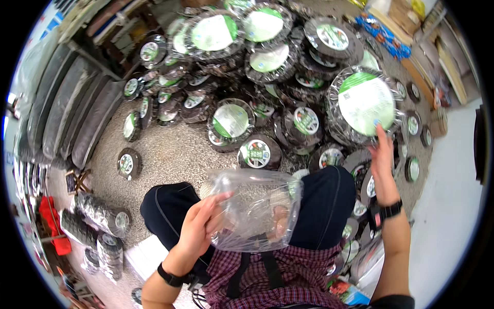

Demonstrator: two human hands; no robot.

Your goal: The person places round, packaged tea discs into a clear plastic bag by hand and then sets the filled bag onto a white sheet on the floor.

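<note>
A clear plastic bag (pixel 257 211) hangs over my lap, its left edge pinched between the thumb and fingers of my left hand (pixel 201 221). My right hand (pixel 382 157) reaches out to the right with its fingers stretched. Its fingertips touch the lower edge of a large black disc (pixel 363 103) in clear wrap, with a green and white round label. Whether the thumb grips the disc from below is hidden. Around it lies a heap of similar black wheel-like discs (pixel 256 153), some wrapped, with round labels.
Tall grey wrapped slabs (pixel 77 103) lean on the left. Wrapped knobby black tyres (pixel 103 216) stand at lower left, near a red object (pixel 54 226). A blue bundle (pixel 383 33) lies at the back right, beside boards. A speckled carpet (pixel 159 139) covers the floor ahead.
</note>
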